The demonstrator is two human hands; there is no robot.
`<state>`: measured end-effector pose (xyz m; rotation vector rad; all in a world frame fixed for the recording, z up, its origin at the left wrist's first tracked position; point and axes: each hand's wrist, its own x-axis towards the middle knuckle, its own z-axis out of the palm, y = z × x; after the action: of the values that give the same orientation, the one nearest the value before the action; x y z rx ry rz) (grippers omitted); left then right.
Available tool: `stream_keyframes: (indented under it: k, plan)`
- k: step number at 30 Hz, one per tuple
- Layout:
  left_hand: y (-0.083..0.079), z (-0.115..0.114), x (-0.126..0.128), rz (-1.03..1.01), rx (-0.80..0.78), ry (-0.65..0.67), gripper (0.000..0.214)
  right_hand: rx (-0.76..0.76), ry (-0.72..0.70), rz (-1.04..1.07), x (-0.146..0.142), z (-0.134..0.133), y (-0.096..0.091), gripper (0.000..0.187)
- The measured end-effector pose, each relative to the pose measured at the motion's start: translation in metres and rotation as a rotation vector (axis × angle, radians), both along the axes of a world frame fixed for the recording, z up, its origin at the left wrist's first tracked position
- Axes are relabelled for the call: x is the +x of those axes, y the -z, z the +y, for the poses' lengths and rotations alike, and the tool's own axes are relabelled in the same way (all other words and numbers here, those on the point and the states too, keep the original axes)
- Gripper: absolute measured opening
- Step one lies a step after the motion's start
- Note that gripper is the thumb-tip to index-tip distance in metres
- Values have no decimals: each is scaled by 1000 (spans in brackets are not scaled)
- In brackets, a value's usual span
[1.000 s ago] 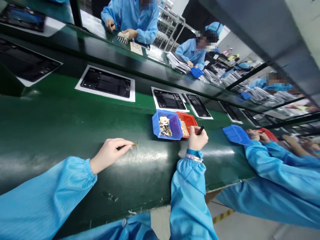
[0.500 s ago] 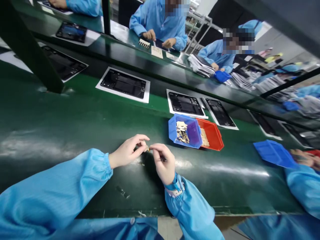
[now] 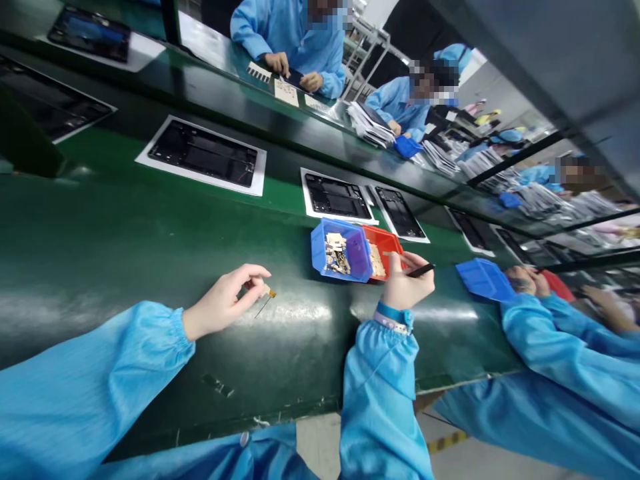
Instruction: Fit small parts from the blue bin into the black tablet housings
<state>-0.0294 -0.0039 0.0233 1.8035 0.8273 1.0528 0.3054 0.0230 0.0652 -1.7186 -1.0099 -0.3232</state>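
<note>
1. The left hand (image 3: 223, 305) rests on the green belt (image 3: 100, 240) in the lower middle of the frame. Its thumb and forefinger are closed in a pinch on a small part (image 3: 269, 292). Half a second ago both hands met on this part; now only the left hand holds it.
2. The part is at the fingertips, just above the belt and a little left of the centre. Its amber end points to the right, toward the bins. A thin dark tail seems to run from it down and to the left, so the long axis goes from upper right to lower left. I cannot tell if the tail touches the belt.
3. Right of the centre, a blue bin (image 3: 317, 252) and a red bin (image 3: 383, 232) stand side by side and touch. Both hold small pale pieces.
4. The right hand (image 3: 403, 287) has left the part and moved to the right. It is now just below the red bin, much as it was one second ago. It is closed around a thin black tool (image 3: 423, 270), which points right and slightly up. I judge that the two-handed work on the part is finished for now, and the part waits in the left hand.
5. At the far right, a co-worker's sleeve (image 3: 575, 353) lies over the belt.
</note>
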Motion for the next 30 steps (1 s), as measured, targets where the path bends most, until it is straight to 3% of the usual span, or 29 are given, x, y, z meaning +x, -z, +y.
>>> stream_keyframes:
  k: [2,5,15,21,24,27,28,30]
  plan:
    - [0,0,-1,24,-6,-3,19,-80,26,-15,23,1,3,23]
    - [-1,0,-1,42,4,-11,19,-207,20,-39,34,-1,9,15]
    - [-1,0,0,37,21,11,18,-315,-11,-103,19,-2,6,21]
    - [0,0,0,41,8,16,18,-243,-61,-80,2,-4,-2,20]
    - [1,0,1,32,3,16,18,-182,-156,-67,-24,-8,-8,22]
    - [1,0,2,25,4,27,19,-178,-311,-40,-69,-21,-5,21]
    - [1,0,2,26,8,27,18,-215,-418,-22,-87,-27,-2,20]
    - [1,0,2,43,21,12,16,-393,-841,72,-121,-41,5,19]
